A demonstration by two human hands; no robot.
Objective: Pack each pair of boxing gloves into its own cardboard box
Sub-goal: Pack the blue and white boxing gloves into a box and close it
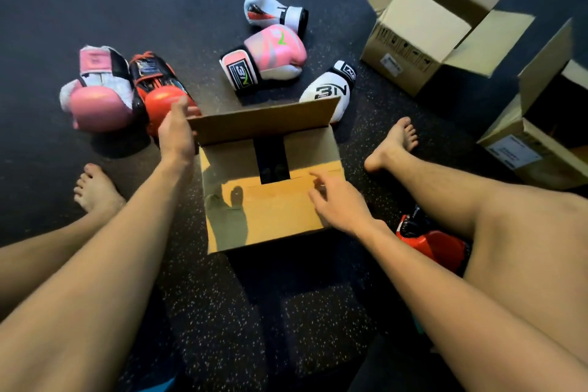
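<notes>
Two bare legs [525,248] spread across the dark speckled floor [286,312], and between them stands a cardboard box [264,216]; its far flap stands up, two inner flaps are folded in, and the narrow gap between them shows only darkness, so its contents cannot be told. The left hand [176,134] grips the left end of the raised flap; the right hand [342,204] lies with fingers spread and straight on the box's lit near face, at its right end.

A red glove [436,248] lies on the floor, tucked under the right leg, just beside the box. Beyond the box lie five more gloves: a pink glove [98,105] touching a red-and-black glove [152,79] at the left; a pink-and-white glove [267,57] in the middle, with a white glove [273,6] just behind it; a white lettered glove [331,89] partly hidden by the raised flap.

To the right stand an open box [423,38] and, at the frame's edge, a second open box [541,143]; both interiors are in shadow.
</notes>
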